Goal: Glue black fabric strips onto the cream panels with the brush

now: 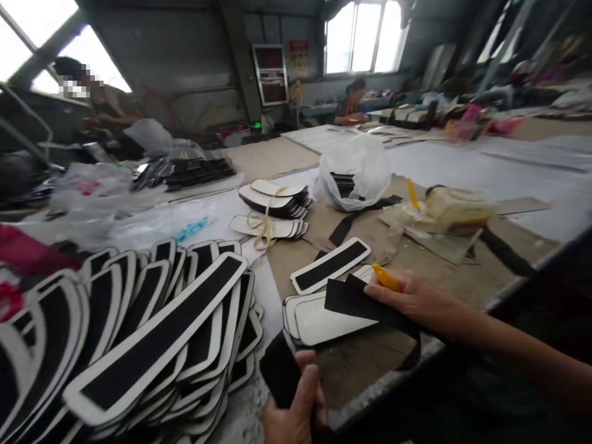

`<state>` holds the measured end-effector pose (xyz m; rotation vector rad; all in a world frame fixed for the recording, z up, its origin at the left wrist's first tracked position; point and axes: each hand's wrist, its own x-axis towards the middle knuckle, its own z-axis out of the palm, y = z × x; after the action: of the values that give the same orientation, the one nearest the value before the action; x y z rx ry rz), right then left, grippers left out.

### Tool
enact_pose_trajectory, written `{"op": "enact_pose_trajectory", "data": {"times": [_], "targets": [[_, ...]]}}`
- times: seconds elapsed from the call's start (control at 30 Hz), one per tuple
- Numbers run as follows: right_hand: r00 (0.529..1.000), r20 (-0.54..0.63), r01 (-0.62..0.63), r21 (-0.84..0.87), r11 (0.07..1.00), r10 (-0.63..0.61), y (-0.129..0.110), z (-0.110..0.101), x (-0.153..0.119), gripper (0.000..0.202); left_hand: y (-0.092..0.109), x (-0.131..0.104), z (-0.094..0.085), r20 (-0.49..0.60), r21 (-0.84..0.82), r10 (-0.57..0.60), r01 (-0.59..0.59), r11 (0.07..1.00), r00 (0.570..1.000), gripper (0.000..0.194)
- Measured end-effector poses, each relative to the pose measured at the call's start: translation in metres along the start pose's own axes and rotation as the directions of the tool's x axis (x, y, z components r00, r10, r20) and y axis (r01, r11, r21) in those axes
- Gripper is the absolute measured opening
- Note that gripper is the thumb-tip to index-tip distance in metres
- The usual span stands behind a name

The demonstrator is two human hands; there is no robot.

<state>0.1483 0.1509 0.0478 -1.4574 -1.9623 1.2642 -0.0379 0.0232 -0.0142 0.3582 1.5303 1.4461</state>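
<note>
My left hand [296,401], low in the middle, pinches a black strip [280,368] between thumb and fingers. To the right, my right hand [419,299] grips another dark strip [349,302] over a small stack of white pieces [330,320] with rounded corners. A yellow-orange tip [387,277] shows at its fingers; whether it is a finger cover or a tool handle I cannot tell. Just behind that stack lies a white rounded piece with a black strip [330,265] along its middle. A big fanned pile of similar pieces [157,339] fills the left side.
Bundled white pieces [275,197] tied with a yellowish band lie farther back, beside a white plastic bag [354,169]. A yellowish container [457,206] with a yellow stick stands at right. The table edge [379,391] runs along my right. Two people work in the background.
</note>
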Motion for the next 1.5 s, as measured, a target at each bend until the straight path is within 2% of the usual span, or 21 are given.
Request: {"op": "enact_pose_trajectory", "data": {"times": [0.03, 0.1, 0.17, 0.27, 0.37, 0.5, 0.6, 0.7, 0.8, 0.87, 0.97, 1.1, 1.3, 1.5], "targets": [[0.999, 0.034, 0.01, -0.003, 1.0, -0.01, -0.002, 0.01, -0.003, 0.041, 0.002, 0.002, 0.005, 0.064, -0.074, -0.014, 0.019, 0.997, 0.998, 0.056], [0.995, 0.092, 0.042, 0.002, 0.999, -0.042, -0.007, 0.032, -0.008, 0.041, 0.005, 0.002, 0.015, 0.14, -0.158, -0.025, 0.047, 0.986, 0.99, 0.049], [0.987, 0.146, 0.065, 0.04, 0.997, -0.071, -0.009, 0.05, -0.013, 0.039, 0.006, -0.001, 0.021, 0.118, -0.157, -0.044, 0.062, 0.986, 0.992, 0.045], [0.974, 0.22, 0.019, 0.174, 0.985, -0.057, -0.007, 0.065, -0.019, 0.035, 0.003, -0.006, 0.022, 0.02, -0.101, -0.082, 0.084, 0.991, 0.996, 0.042], [0.983, 0.184, -0.027, 0.227, 0.974, -0.016, 0.001, 0.062, -0.022, 0.036, 0.002, -0.012, 0.014, -0.083, -0.147, -0.115, 0.102, 0.984, 0.99, 0.031], [0.998, 0.057, -0.002, 0.028, 1.0, 0.0, 0.013, 0.034, -0.02, 0.037, 0.011, -0.013, -0.008, -0.153, -0.238, -0.096, 0.058, 0.97, 0.983, 0.031], [0.986, 0.164, 0.035, -0.13, 0.991, -0.013, 0.013, 0.01, -0.008, 0.039, 0.016, -0.004, -0.022, -0.137, -0.239, -0.006, -0.027, 0.971, 0.99, 0.029], [0.918, 0.395, 0.135, -0.213, 0.968, -0.041, 0.0, 0.0, 0.013, 0.039, 0.018, 0.013, -0.024, -0.084, -0.175, 0.003, -0.018, 0.984, 0.996, 0.032], [0.828, 0.56, 0.226, -0.271, 0.936, -0.037, -0.017, 0.008, 0.04, 0.033, 0.017, 0.031, -0.014, -0.066, -0.009, 0.002, -0.002, 1.0, 0.998, 0.037], [0.804, 0.594, 0.278, -0.333, 0.901, -0.028, -0.026, 0.018, 0.057, 0.029, 0.016, 0.043, -0.006, -0.06, 0.081, 0.004, 0.001, 0.997, 0.998, 0.041], [0.789, 0.614, 0.324, -0.402, 0.857, -0.01, -0.028, 0.035, 0.079, 0.027, 0.014, 0.057, 0.0, -0.076, 0.206, 0.019, -0.003, 0.979, 0.997, 0.049], [0.787, 0.616, 0.325, -0.455, 0.829, 0.03, -0.019, 0.051, 0.094, 0.026, 0.007, 0.069, -0.001, -0.041, 0.306, 0.059, -0.043, 0.951, 0.997, 0.054], [0.776, 0.626, 0.33, -0.506, 0.797, 0.076, -0.015, 0.057, 0.096, 0.025, -0.004, 0.076, 0.001, 0.013, 0.28, 0.083, -0.083, 0.956, 0.996, 0.047], [0.77, 0.631, 0.337, -0.528, 0.779, 0.095, -0.016, 0.056, 0.097, 0.022, -0.009, 0.077, 0.002, 0.018, 0.254, 0.049, -0.052, 0.966, 0.999, 0.045]]}}
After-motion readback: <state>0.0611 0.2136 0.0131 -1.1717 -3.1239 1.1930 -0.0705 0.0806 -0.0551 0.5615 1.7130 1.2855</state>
